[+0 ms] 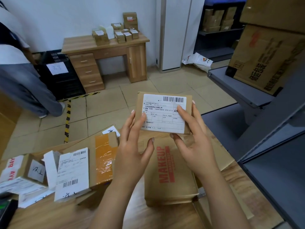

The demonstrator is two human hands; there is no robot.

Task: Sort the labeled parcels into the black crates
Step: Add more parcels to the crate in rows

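A small brown parcel [163, 113] with a white barcode label is held up in front of me, label facing me. My left hand [133, 142] grips its left edge, thumb on the label. My right hand [193, 138] grips its right edge, thumb on the label too. Below it a brown box printed MAKEUP [170, 176] lies on the wooden table [54, 214]. More labeled parcels [72, 172] lie at the table's left. A black crate [61, 75] with a white paper sign stands on the floor at the far left, beside a wooden desk.
A person in jeans [24, 86] stands by the black crate. The wooden desk [105, 52] carries several small boxes. Grey metal shelving [257, 100] with a large carton fills the right. Yellow-black tape [67, 119] marks the tiled floor.
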